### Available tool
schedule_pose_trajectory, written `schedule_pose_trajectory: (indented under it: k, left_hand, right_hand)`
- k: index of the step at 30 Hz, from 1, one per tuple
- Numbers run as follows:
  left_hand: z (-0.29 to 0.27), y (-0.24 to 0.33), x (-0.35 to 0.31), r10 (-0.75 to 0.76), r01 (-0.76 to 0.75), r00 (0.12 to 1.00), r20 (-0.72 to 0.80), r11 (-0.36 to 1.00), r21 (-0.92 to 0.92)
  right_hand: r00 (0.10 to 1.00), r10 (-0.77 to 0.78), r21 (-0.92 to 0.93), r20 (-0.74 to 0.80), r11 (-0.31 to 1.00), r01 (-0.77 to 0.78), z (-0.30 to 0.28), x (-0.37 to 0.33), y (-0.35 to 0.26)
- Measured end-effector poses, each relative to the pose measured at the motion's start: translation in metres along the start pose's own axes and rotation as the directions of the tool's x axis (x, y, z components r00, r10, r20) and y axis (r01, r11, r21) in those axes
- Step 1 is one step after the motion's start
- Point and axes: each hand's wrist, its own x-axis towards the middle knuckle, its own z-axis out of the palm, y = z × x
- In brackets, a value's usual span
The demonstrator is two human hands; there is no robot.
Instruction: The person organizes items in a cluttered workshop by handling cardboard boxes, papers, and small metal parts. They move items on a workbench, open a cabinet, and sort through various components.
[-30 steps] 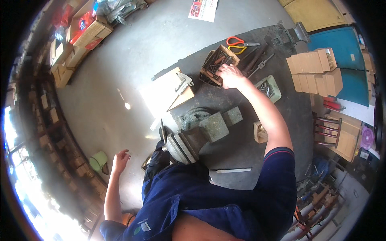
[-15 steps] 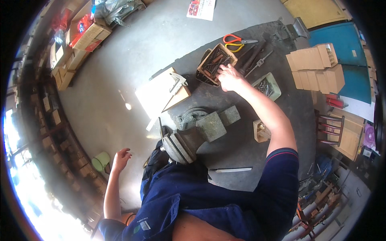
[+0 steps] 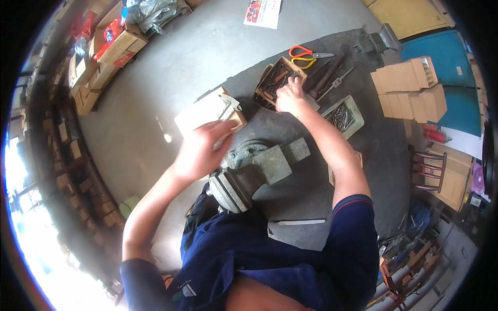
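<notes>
My right hand (image 3: 291,97) is at the near edge of an open box (image 3: 258,92) of dark, rusty metal pieces (image 3: 278,84). Its fingers are bent together over the box, and anything between them is hidden. Blurred by motion, my left hand (image 3: 203,150) hangs in the air left of the bench vise (image 3: 251,181), holding nothing visible, fingers and thumb apart. Just beyond it a vernier caliper (image 3: 229,108) lies on a pale board (image 3: 199,115).
Orange-and-yellow-handled scissors (image 3: 306,57) and a tap wrench (image 3: 336,83) lie beyond the right hand. A pale green tray (image 3: 354,116) holds metal bits. A white-bladed tool (image 3: 301,222) rests near the bench's front, and stacked cardboard boxes (image 3: 407,90) stand at the right.
My left hand has risen from the lower left and swung right, toward the board and vise. My right hand has shifted slightly left at the box, its fingers drawn closer together.
</notes>
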Motion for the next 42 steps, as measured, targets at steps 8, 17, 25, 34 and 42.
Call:
schedule_pose_trajectory:
  k: [8, 17, 25, 34, 42]
  left_hand:
    - [0.145, -0.054, 0.121, -0.252, 0.254, 0.966, -0.064, 0.967, 0.024]
    - [0.166, -0.087, 0.179, -0.289, 0.265, 0.954, 0.084, 0.939, 0.221]
    - [0.171, -0.076, 0.193, -0.362, 0.166, 0.902, 0.235, 0.794, 0.585]
    - [0.183, -0.081, 0.212, -0.303, 0.101, 0.928, 0.215, 0.762, 0.640]
    - [0.196, -0.097, 0.198, -0.144, 0.058, 0.986, 0.087, 0.779, 0.625]
  right_hand:
    - [0.995, -0.057, -0.045, -0.082, 0.998, 0.054, 0.000, 0.004, 0.001]
    - [0.991, -0.123, -0.026, -0.052, 0.992, 0.121, -0.003, 0.012, 0.006]
    - [0.947, -0.219, 0.377, -0.236, 0.877, 0.297, 0.024, 0.014, 0.060]
    - [0.710, -0.087, 0.473, -0.699, 0.689, 0.550, 0.045, -0.019, 0.063]
    - [0.689, 0.473, 0.833, -0.550, 0.253, 0.491, 0.113, -0.142, 0.043]
